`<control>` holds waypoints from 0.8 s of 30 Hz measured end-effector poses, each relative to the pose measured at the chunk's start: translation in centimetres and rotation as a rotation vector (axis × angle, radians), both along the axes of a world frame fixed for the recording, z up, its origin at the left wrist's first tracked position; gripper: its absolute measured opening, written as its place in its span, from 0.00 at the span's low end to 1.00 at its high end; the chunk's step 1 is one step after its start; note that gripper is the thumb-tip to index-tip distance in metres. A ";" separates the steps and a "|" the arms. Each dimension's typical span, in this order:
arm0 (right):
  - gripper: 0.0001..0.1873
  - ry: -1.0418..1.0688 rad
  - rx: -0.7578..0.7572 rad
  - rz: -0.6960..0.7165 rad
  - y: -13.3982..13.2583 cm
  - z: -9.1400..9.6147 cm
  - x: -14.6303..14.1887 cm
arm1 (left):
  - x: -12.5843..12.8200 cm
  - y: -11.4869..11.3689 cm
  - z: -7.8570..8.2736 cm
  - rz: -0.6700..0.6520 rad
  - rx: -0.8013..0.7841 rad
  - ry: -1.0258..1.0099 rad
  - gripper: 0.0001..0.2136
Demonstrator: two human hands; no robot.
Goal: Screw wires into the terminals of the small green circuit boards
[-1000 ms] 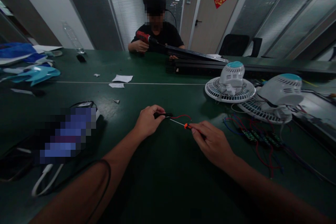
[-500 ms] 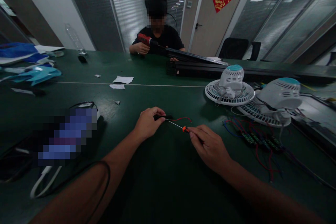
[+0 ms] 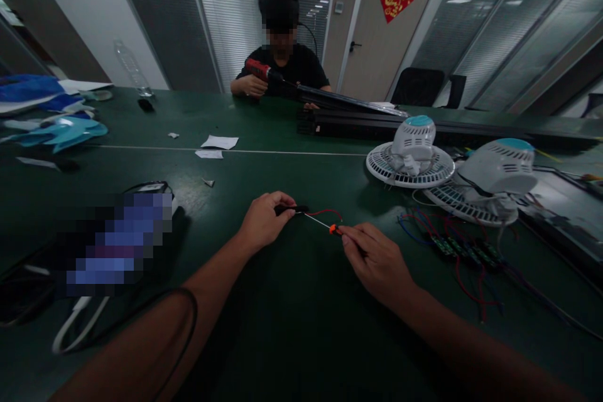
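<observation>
My left hand (image 3: 266, 218) is closed on a small black part (image 3: 299, 208), too small to name, just above the green table. From it a thin red wire (image 3: 327, 211) curves off to the right. In my right hand (image 3: 379, 257) I grip a screwdriver (image 3: 334, 229) by its orange-and-black handle. Its thin metal shaft points left at the black part, with the tip close to my left fingers; whether it touches is too small to tell.
Right of my hands lie green circuit boards (image 3: 450, 245) with red and blue wires, and two white fan-like units (image 3: 409, 163). On the left rests a lit phone (image 3: 125, 239) with cables. Across the table (image 3: 282, 166) a person holds a red power screwdriver (image 3: 258, 69) against long black bars (image 3: 377, 125).
My right hand and the screwdriver have shifted very slightly to the right, the tip drawn back a little. My left hand keeps its hold on the black part.
</observation>
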State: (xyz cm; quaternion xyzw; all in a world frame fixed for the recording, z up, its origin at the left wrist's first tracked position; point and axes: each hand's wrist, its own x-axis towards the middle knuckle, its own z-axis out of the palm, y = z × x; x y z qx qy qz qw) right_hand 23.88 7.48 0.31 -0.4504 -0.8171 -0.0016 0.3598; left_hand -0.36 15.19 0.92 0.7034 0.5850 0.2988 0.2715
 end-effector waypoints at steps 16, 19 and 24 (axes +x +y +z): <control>0.18 -0.073 -0.069 0.014 -0.1 -0.8 0.0 | 0.1 0.3 0.1 0.021 -0.124 -0.173 0.05; 0.19 -0.093 -0.087 0.003 -0.1 -0.9 0.1 | 0.0 0.4 0.0 0.041 -0.158 -0.220 0.05; 0.19 -0.101 -0.089 0.018 -0.2 -0.8 0.1 | -0.1 0.4 -0.2 0.021 -0.127 -0.202 0.04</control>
